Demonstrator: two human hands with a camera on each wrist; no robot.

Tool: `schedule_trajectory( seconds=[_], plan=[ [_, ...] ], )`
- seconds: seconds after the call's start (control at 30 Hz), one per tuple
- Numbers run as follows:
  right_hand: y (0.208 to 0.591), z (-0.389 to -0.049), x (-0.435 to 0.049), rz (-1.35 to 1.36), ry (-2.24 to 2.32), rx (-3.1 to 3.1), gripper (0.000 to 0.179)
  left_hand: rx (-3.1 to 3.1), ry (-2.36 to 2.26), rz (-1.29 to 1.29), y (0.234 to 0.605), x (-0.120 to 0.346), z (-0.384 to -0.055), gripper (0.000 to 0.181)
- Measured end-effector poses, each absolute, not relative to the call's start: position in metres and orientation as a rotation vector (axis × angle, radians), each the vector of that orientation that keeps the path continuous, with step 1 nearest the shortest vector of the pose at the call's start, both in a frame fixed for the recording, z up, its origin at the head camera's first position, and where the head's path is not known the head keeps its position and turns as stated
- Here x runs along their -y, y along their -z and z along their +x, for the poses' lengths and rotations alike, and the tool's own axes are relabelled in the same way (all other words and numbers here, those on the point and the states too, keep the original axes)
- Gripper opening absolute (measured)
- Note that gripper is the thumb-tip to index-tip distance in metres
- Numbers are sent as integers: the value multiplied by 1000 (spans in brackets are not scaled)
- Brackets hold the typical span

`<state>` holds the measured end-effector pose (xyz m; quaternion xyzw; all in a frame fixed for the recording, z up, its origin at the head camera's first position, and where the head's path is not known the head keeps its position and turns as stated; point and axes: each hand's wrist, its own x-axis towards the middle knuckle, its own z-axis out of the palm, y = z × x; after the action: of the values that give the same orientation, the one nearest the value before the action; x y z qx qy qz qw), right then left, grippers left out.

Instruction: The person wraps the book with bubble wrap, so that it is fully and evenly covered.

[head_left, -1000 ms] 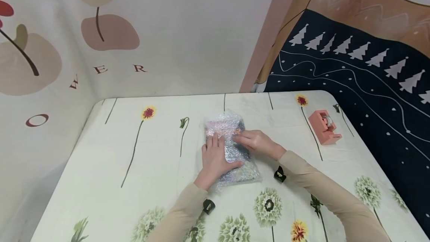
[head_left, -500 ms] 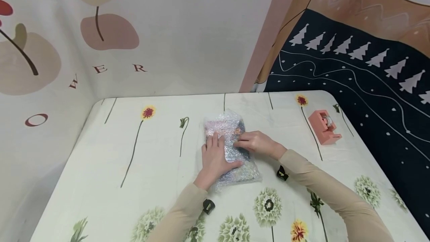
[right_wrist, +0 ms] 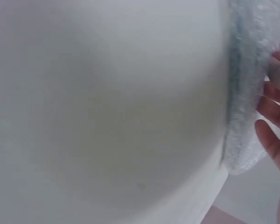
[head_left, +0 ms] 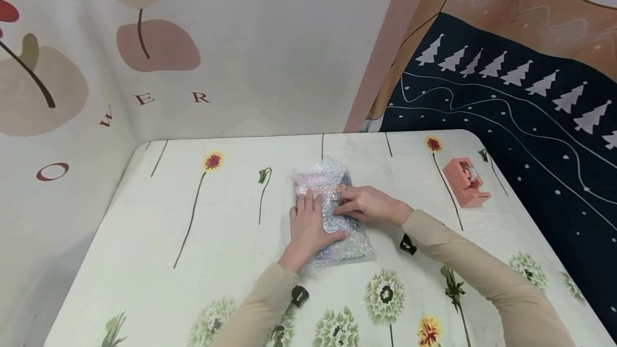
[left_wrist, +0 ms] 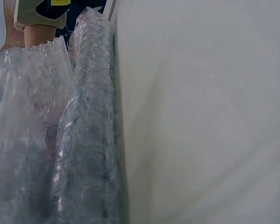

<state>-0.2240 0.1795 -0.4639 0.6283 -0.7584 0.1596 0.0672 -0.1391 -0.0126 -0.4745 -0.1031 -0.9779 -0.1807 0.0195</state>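
Note:
A flat packet wrapped in bubble wrap [head_left: 332, 250] lies on the table, with printed colours showing through the clear wrap. My left hand [head_left: 308, 229] rests flat on its left side, fingers pointing away and thumb stretched right across the wrap. From the right, my right hand [head_left: 371, 205] reaches over the packet's right edge, fingertips pressing near the middle of the wrap. In the left wrist view the bubble wrap [left_wrist: 88, 116] fills the left side, one long edge raised. The right wrist view shows spread fingers [right_wrist: 273, 109] against the wrapped packet [right_wrist: 247, 93].
A pink tape dispenser [head_left: 465, 183] with a roll of tape stands at the table's far right. The white tablecloth [head_left: 144, 229] carries printed flowers. A pale printed curtain [head_left: 270, 68] hangs behind the table, and a dark one with trees [head_left: 506, 100] hangs at the right.
My right hand has shifted slightly on the wrap, its index finger and thumb drawing together and then parting a little. The left hand and the packet have stayed in place.

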Motion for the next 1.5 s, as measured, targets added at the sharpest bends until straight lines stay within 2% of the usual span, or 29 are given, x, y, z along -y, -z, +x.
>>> schedule_trajectory(
  seconds=[0.23,0.53,0.7,1.03,1.27,1.5],
  plan=[
    [453,-227,-178,1908,-564,2449,22,3019,573,-331,476,13,-139,113],
    [455,-222,-187,1858,-647,2563,34,3006,561,-340,477,14,-139,113],
    [458,-218,-192,1890,-534,2514,36,3009,553,-330,477,14,-140,113],
    [454,-205,-198,1765,-618,2634,28,3038,563,-319,477,13,-139,113],
    [460,-202,-187,1701,-441,2619,44,3043,565,-327,476,14,-139,113],
    [454,-197,-177,1632,-256,2707,42,3062,575,-326,474,13,-139,111]
  ],
)
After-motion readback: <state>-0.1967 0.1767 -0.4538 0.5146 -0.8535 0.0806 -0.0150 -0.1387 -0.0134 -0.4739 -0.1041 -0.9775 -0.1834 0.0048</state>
